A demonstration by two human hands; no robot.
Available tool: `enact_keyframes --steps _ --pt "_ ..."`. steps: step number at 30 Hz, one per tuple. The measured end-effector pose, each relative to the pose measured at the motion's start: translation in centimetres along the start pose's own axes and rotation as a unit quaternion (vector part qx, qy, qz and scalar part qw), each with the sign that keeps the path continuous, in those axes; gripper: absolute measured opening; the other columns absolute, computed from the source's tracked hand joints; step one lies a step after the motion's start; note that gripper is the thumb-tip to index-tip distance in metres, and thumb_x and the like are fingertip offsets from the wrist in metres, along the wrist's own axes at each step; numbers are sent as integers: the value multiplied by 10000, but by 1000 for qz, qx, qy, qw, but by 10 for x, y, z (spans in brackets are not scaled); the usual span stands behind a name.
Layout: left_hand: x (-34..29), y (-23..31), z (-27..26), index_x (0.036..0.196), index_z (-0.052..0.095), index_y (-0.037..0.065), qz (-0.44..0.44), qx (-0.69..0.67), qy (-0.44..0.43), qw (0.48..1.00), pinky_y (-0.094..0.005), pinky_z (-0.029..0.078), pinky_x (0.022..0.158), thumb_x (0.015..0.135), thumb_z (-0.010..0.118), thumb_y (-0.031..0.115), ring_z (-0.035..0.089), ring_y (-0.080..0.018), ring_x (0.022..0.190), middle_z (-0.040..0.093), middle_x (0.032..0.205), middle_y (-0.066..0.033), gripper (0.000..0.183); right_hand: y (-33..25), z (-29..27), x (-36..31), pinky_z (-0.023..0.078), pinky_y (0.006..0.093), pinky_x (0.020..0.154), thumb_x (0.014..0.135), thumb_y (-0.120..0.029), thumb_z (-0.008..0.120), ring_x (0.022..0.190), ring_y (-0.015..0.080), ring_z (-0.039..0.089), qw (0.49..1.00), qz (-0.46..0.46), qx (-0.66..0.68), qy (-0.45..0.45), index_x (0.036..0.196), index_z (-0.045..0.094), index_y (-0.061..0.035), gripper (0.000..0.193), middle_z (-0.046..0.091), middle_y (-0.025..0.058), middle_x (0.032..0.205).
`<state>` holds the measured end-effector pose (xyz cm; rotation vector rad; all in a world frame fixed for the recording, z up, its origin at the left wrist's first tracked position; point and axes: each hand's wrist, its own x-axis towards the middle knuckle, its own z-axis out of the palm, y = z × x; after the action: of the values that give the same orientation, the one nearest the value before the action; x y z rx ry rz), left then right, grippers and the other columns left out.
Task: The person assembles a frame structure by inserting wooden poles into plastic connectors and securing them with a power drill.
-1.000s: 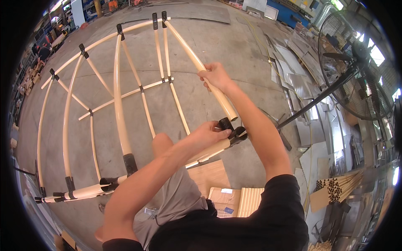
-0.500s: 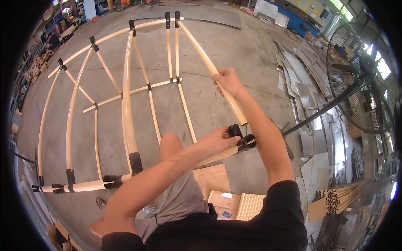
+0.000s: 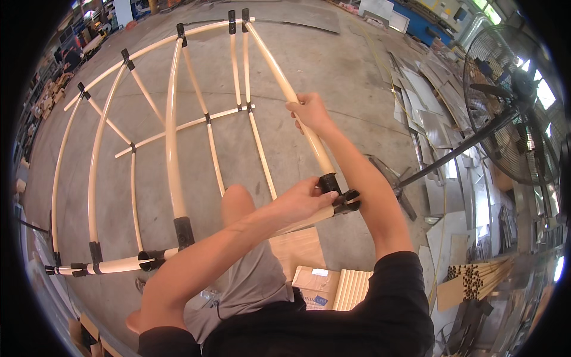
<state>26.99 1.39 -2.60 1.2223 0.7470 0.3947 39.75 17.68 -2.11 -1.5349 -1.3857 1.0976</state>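
Note:
A frame of cream-coloured pipes and black joint connectors stands before me on the floor. My right hand is closed around a slanting cream pipe, whose far end meets a black connector at the top rail. The pipe's near end now meets a black pipe connector; how deep it sits, I cannot tell. The fingers of my left hand grip that connector from the left. Beside it, an open half-round black clamp sits at the end of the near rail.
On the right stands a large black fan with a slanting pole. Scattered metal sheets lie past it. A bundle of pipes is at lower right. Near my knees are a cardboard box and more cream pipes.
The slanting pipe's near end has come down to the connector in my left hand, closing the gap between them. My right hand keeps its hold on the pipe. The view has shifted slightly.

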Motion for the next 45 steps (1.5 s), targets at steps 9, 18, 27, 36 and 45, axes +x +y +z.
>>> enact_keyframes --steps 9,18,27,36,45 --pt "0 -2 0 1326 486 -31 -5 51 17 999 -297 479 878 979 610 301 616 -136 992 686 1099 -108 496 -16 15 -4 456 350 392 888 -146 658 468 161 554 1000 0 0 2 937 637 80 232 582 86 684" --pt "-2 4 -2 1325 508 -3 -35 80 23 996 -295 485 849 971 620 319 626 -130 969 700 1080 -97 491 -17 12 -5 437 343 382 899 -143 648 457 148 531 1000 7 14 -12 926 634 72 217 561 73 671" --pt "-1 1 2 1334 503 -6 -21 63 25 997 -290 483 867 981 612 281 634 -121 973 708 1070 -102 469 -13 8 -5 432 322 387 897 -158 643 454 128 519 1000 17 6 -3 1016 644 56 245 568 53 684" --pt "0 -5 0 1268 531 -48 -3 38 30 999 -306 489 823 951 644 280 644 -155 918 710 1025 -133 471 -16 15 -7 449 348 384 889 -127 642 455 160 538 1000 6 9 -2 947 633 89 224 571 85 685" --pt "-1 -4 -4 1344 490 -1 -16 24 7 1000 -262 496 806 976 624 265 642 -101 959 712 1069 -104 473 -8 14 -2 434 336 376 888 -161 645 449 152 539 1000 4 19 -11 931 627 72 237 564 70 670"
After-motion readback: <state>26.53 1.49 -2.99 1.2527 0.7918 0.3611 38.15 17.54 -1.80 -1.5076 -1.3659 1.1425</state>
